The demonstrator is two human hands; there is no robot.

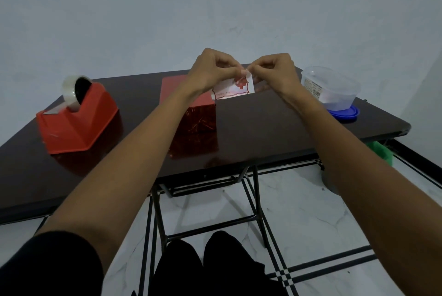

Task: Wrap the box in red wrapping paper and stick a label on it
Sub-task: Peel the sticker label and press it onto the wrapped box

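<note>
Above the arm-hidden red box (172, 91), left hand (210, 68) and right hand (277, 70) pinched on a label (233, 89), print unreadable.

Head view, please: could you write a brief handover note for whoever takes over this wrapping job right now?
Left hand: pinches the label at its top corner, above the table.
Right hand: pinches the same corner, possibly peeling the backing.
Box: on the table, already wrapped in red paper, partly behind the left forearm.
Tape dispenser: on the table's left, untouched.
Done: wrapping. Left: stick the label on the box.
</note>
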